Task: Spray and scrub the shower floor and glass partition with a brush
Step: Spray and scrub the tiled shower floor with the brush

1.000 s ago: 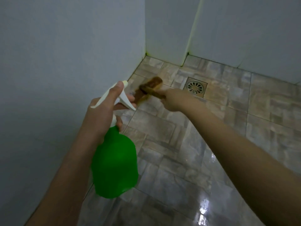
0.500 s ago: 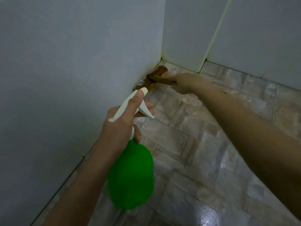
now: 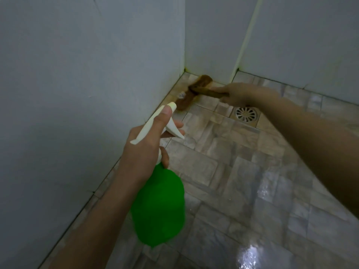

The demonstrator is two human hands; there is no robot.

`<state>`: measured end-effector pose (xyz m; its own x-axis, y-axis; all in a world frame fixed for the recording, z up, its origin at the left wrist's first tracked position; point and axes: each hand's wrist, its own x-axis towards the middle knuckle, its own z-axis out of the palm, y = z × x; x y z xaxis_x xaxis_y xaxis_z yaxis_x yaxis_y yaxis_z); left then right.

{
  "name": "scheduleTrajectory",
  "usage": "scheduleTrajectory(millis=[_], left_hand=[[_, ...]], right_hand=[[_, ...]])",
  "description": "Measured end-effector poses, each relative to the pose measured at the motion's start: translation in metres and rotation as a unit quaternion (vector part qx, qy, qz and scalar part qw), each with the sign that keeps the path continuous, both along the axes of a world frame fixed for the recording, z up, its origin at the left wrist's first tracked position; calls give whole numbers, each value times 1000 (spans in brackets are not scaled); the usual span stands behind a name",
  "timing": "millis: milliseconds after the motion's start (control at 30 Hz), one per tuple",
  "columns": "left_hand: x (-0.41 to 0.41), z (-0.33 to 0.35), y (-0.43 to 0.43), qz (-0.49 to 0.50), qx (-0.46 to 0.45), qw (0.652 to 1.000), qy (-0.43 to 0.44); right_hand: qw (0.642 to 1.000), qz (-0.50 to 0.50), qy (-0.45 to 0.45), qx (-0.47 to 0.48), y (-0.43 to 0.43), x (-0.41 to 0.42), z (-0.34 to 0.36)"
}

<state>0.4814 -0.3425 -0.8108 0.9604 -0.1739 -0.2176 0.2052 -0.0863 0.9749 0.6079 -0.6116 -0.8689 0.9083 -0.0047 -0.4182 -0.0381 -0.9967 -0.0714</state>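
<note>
My left hand [image 3: 144,152] grips the neck of a green spray bottle [image 3: 158,208] with a white trigger head, thumb on top, fingers at the trigger. The bottle hangs above the floor near the left wall. My right hand [image 3: 238,94] reaches across and holds the handle of a brown brush [image 3: 194,92]. The brush head lies on the stone-tiled shower floor [image 3: 223,171], in the far corner along the foot of the left wall. The brush looks blurred.
A round metal drain [image 3: 245,114] sits in the floor just right of the brush. White tiled walls [image 3: 87,74] close the left side and the back. The near floor is wet and shiny.
The brush and my right hand have shifted along the foot of the left wall into the corner. The view has swung, so the drain is back in sight. The bottle stays held.
</note>
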Motion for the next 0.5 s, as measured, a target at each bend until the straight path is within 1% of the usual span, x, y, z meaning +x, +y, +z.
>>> scheduleTrajectory(millis=[67,100,133,167,233,300,333,433,500], left_hand=[[-2,4,-2,0,-11,1000,2],[-4,6,-3,-3,-11,1000,6],[-6,7,-5,-7,-9,1000,8],[-8,10,-7,-10,-6,1000,10],[-11,10,-11,-12,8,1000,4],[-15,8,-16,-15,25,1000,-7],[-17,5,-19,-16,29,999,-8],[-27,0,-25,-21,33,999,3],[-34,2,-28,-30,27,999,1]], right_hand=[[997,-20,66,-16,-30,-30,23],[993,-54,102,-7,-39,-45,35],[989,-82,122,-3,-43,-55,43],[989,-82,125,-15,-41,-57,45],[996,-38,76,-29,-30,-46,32],[1000,-4,13,-8,-17,-28,4],[1000,-3,-1,9,-14,-22,-6],[999,-17,-4,28,-29,-41,-11],[999,-42,-2,27,-53,-86,-4]])
